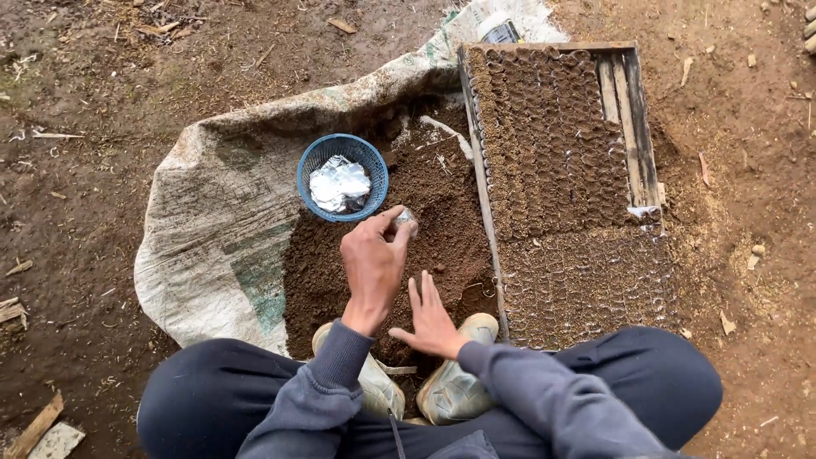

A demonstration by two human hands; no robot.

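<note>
Presently, the person squats over a heap of dark soil (425, 221) spread on a woven sack (221, 212). Left hand (374, 263) is raised, its fingertips pinched narrow on a small clear plastic pouch (406, 219). Right hand (433, 319) lies flat and wide, fingers spread on the soil between the boots (450, 387). At eleven o'clock from the left hand stands a blue mesh basket (342, 177) holding crumpled clear pouches. At three o'clock sits a wooden tray (633, 110), packed with rows of soil-filled pouches.
</note>
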